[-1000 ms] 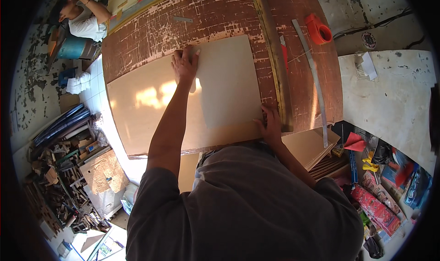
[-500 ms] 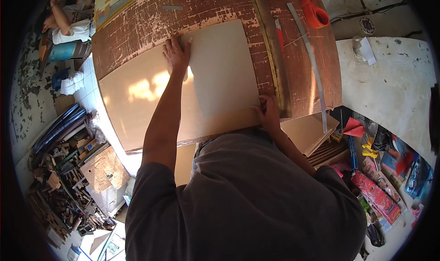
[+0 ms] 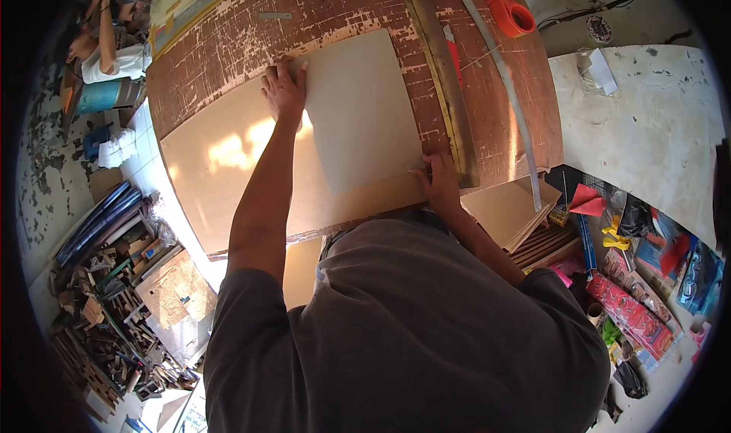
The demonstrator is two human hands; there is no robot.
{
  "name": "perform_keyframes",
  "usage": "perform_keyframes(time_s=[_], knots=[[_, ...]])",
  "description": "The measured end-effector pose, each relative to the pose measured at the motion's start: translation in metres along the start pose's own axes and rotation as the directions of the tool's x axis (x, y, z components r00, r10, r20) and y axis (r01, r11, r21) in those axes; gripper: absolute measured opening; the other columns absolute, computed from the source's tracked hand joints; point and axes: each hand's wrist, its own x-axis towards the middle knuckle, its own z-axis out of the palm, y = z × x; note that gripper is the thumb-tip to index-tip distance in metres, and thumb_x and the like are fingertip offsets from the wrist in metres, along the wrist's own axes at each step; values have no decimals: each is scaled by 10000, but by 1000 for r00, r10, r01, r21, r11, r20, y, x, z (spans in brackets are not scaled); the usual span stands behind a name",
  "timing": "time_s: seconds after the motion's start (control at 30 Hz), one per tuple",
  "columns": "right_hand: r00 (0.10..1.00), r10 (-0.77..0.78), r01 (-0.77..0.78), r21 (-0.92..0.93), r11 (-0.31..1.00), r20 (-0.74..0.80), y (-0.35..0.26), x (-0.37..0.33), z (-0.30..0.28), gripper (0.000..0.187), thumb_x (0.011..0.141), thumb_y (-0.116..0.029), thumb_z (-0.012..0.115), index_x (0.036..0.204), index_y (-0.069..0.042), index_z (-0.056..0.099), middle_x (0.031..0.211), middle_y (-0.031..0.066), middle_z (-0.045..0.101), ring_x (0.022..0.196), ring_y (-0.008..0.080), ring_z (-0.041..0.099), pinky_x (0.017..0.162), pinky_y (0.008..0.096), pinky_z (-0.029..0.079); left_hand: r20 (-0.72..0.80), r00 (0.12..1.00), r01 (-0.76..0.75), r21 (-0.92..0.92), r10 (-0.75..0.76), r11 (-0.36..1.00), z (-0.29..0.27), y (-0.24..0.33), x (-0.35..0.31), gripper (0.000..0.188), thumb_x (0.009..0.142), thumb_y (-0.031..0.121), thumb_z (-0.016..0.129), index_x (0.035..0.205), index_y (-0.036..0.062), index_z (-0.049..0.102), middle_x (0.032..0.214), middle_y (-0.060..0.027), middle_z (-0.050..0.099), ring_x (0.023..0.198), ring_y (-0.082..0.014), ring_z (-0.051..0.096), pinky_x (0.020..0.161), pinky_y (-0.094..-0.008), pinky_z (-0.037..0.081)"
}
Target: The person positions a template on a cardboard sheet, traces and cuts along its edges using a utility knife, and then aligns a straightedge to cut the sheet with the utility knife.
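A large flat sheet of brown board (image 3: 228,197) lies on the worn reddish-brown table (image 3: 205,68). Its right part looks greyer; whether that is a second sheet or shade I cannot tell. My left hand (image 3: 283,94) rests flat at the sheet's far edge, fingers spread and pointing away from me. At the right edge, by the near corner, my right hand (image 3: 442,183) touches the board with its thumb apart from bent fingers. Just right of that hand runs a long straight bar (image 3: 442,90) with a yellowish, worn edge.
An orange-red tape roll or dispenser (image 3: 509,13), a long grey strip (image 3: 502,75) and a short metal ruler (image 3: 275,15) lie on the table. Cardboard sheets (image 3: 502,212) are stacked below right. Wood scraps (image 3: 114,304) fill the left floor. Another person (image 3: 110,52) sits far left.
The whole view has shifted slightly. My right hand's fingers look a little less curled at the board's edge. My left hand stays at the far edge, and the board lies as before.
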Motion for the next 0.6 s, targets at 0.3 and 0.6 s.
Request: perform_keyframes(time_s=[0.3, 0.6], knots=[[961, -228, 274, -599, 752, 154, -28, -3, -11, 407, 932, -226, 592, 1247, 30, 575, 1143, 179, 580, 1077, 337, 579, 901, 447, 501, 7, 1000, 4, 46, -4, 999, 5, -6, 2, 426, 953, 547, 586, 1302, 305, 547, 1204, -97, 547, 1185, -338, 510, 965, -540, 401], [915, -88, 351, -667, 657, 394, -34, 7, -10, 415, 895, -151, 561, 1247, 70, 581, 1238, 222, 579, 1164, 339, 581, 944, 424, 513, 5, 1000, 19, -115, -18, 993, -17, 40, -54, 745, 892, 355, 733, 1510, 202, 346, 1496, -141, 370, 1367, -421, 344, 1080, -604, 310]])
